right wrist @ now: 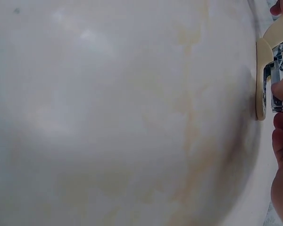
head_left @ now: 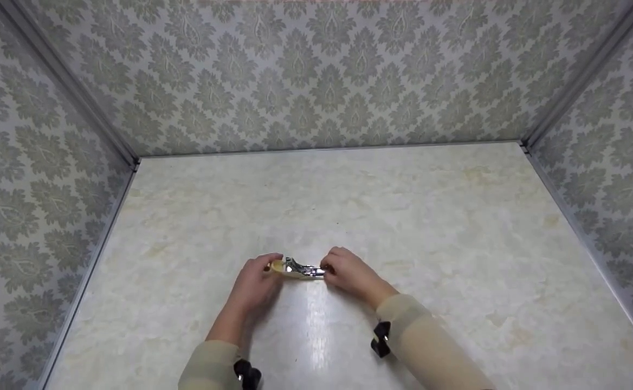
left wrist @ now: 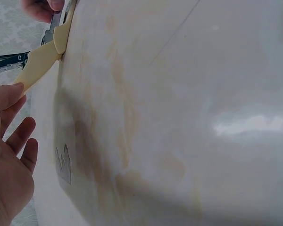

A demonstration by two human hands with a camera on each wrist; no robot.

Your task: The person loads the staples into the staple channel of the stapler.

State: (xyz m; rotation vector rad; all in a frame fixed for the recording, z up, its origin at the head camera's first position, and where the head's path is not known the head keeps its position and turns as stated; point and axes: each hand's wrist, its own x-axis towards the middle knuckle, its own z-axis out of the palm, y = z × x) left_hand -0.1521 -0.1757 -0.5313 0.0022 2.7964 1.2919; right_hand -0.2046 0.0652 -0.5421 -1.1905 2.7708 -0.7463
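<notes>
Between the two hands, low over the table [head_left: 316, 211], is a cream stapler [head_left: 295, 272] with its top cover swung up from the chrome insides. The left hand [head_left: 255, 280] pinches the end of the raised cream cover [left wrist: 40, 62] between thumb and forefinger, its other fingers loosely bent. On the opposite side, the right hand [head_left: 353, 272] holds the metal staple rail [right wrist: 276, 82] with thumb and fingers. The cream base [right wrist: 260, 87] lies along the tabletop beneath that rail. A short chrome piece [left wrist: 9, 62] sticks out beyond the cover in the left wrist view.
Patterned wall panels [head_left: 327, 76] rise at the back and both sides of the pale marbled table. Grey metal edging [head_left: 91, 276] runs along the left side. A black strap clip [head_left: 381, 339] sits at the right sleeve, another [head_left: 247, 374] at the left.
</notes>
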